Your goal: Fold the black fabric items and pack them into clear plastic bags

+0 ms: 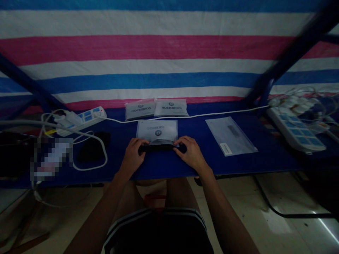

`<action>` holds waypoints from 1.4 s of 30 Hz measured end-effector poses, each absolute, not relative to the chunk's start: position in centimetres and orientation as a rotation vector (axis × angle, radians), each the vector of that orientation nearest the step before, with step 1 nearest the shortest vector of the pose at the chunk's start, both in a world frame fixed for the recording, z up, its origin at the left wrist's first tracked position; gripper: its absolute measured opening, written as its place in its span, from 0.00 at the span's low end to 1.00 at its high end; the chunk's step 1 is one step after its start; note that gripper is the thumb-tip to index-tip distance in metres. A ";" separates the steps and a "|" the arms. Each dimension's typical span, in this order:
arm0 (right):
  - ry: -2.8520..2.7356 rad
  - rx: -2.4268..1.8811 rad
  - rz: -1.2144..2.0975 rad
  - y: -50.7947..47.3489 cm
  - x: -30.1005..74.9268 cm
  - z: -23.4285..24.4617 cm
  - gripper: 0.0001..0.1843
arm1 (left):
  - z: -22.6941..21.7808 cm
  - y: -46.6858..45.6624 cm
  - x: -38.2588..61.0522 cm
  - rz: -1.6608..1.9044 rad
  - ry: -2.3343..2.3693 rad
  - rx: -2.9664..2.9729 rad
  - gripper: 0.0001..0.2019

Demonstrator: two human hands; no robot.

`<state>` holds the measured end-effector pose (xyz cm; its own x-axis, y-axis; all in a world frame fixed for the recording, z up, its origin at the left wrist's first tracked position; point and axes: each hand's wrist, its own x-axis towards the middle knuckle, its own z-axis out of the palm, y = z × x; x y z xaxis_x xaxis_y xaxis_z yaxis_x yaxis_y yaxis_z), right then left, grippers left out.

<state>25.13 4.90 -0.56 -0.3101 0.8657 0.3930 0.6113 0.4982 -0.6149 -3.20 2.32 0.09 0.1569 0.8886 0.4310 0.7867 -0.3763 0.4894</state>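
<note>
A frosted plastic pouch (pixel 143 132) with upside-down lettering and a round logo lies flat in front of me. At its near edge is a long, narrow black item (pixel 160 147); it looks soft and folded, but I cannot make out its kind. My left hand (pixel 133 155) pinches the left end, thumb below and fingers on top. The right end is gripped by my right hand (pixel 190 151), with its fingertips at the pouch's corner. Whether part of the black item is inside the pouch is unclear.
Two filled ROCKBROS pouches (pixel 171 108) lie behind, near a white cable (pixel 201 115). To the right is a flat clear pouch (pixel 229 135) with a white label. Power strips (pixel 296 130) and tangled cords flank the blue tabletop (pixel 169 165). A dark object (pixel 92 146) lies left.
</note>
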 end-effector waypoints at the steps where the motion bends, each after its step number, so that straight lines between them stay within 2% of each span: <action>1: -2.040 -1.204 0.468 4.9 25.1 -0.5 0.07 | 0.1 2.3 -3.2 1.020 1.659 2.260 0.19; 9: -2.065 -1.190 0.464 4.7 24.9 -0.1 0.08 | -0.2 2.1 -3.2 1.065 1.650 2.217 0.19; 18: -2.038 -1.228 0.455 4.4 24.8 0.0 0.10 | 1.4 1.1 -2.7 0.977 1.424 2.345 0.24; 23: -2.042 -1.218 0.459 4.4 24.9 -0.2 0.11 | 1.3 1.2 -2.7 0.988 1.453 2.306 0.20; 32: -2.064 -1.206 0.498 4.3 24.8 0.2 0.11 | -0.3 2.4 -2.9 1.033 1.520 2.242 0.26; 39: -2.065 -1.210 0.492 4.2 24.8 0.3 0.11 | 1.0 1.3 -2.7 0.964 1.405 2.362 0.25; 42: -2.079 -1.225 0.486 4.2 24.7 0.4 0.11 | 0.9 1.4 -2.6 0.975 1.424 2.366 0.22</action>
<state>24.74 4.21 0.37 -0.3370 0.8714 0.3566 0.6230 0.4903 -0.6094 -2.61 1.39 0.86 0.3131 0.8471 0.4295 0.7066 -0.5099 0.4906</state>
